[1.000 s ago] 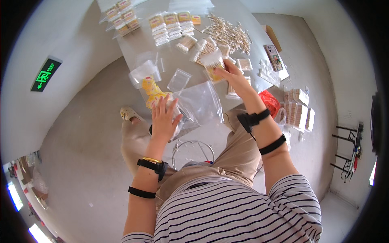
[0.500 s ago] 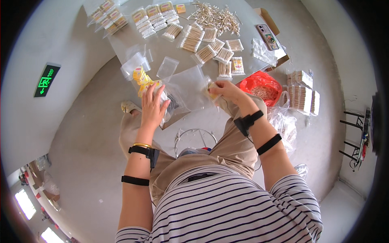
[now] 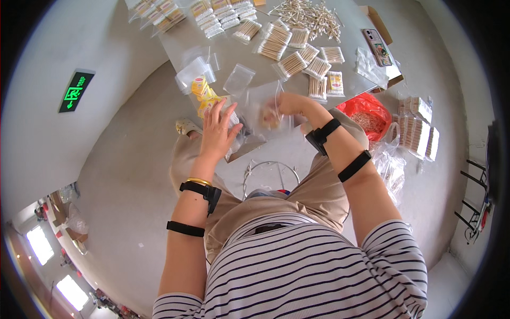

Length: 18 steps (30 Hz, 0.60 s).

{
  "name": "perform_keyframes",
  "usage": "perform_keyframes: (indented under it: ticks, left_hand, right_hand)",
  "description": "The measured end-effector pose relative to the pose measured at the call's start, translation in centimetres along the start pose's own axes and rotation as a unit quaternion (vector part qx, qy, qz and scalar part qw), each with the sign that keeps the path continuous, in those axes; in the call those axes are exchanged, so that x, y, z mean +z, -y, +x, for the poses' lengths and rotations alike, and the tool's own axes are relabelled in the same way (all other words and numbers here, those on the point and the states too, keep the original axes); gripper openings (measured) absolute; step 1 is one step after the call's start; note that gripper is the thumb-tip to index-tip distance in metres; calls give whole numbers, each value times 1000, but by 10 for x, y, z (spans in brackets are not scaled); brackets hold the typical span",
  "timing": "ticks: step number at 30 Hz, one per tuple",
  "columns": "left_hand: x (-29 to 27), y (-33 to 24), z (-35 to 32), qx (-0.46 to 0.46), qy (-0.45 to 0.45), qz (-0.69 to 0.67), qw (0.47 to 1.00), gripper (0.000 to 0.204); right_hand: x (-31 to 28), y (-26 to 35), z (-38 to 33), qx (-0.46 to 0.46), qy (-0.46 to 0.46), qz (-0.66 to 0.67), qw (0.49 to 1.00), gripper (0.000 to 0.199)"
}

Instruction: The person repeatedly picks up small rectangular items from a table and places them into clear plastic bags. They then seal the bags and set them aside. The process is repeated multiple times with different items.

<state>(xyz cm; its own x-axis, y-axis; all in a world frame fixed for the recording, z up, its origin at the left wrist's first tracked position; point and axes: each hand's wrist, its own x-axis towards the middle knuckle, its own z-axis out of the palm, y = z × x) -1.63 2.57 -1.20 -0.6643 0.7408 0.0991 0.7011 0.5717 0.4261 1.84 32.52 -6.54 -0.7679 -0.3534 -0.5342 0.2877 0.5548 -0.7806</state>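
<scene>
Mid-frame, a small yellowish packet (image 3: 271, 120) shows, blurred, through a large clear bag (image 3: 257, 101); the right hand (image 3: 291, 106) reaches in from the right, fingers curled close by the packet, too blurred for me to tell whether they grip it; left of centre, the left hand (image 3: 215, 133) has its fingers loosely spread, resting beside yellow cards (image 3: 204, 94) rather than closing round anything; at upper centre, bagged swab bundles (image 3: 292, 65) lie scattered over the grey table (image 3: 226, 56), below a heap of loose swabs (image 3: 313, 21); a phone (image 3: 377, 48) lies upper right; right of centre, a red bag (image 3: 366, 105) holds more swabs; a green sign (image 3: 77, 91) glows upper left.
</scene>
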Motion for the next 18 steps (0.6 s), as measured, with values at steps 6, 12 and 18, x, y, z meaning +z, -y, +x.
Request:
perform_keyframes:
  ticks: [6, 12, 18]
  left_hand:
    - [-3, 2, 4, 21, -16, -16, 1000, 61]
    - [-10, 6, 2, 25, 11, -20, 999, 62]
    - [-25, -12, -3, 52, -44, 127, 990, 67]
  right_hand:
    - [18, 41, -3, 16, 59, 89, 994, 44]
    - [39, 32, 17, -31, 75, 157, 984, 58]
    - [53, 38, 10, -48, 32, 90, 994, 56]
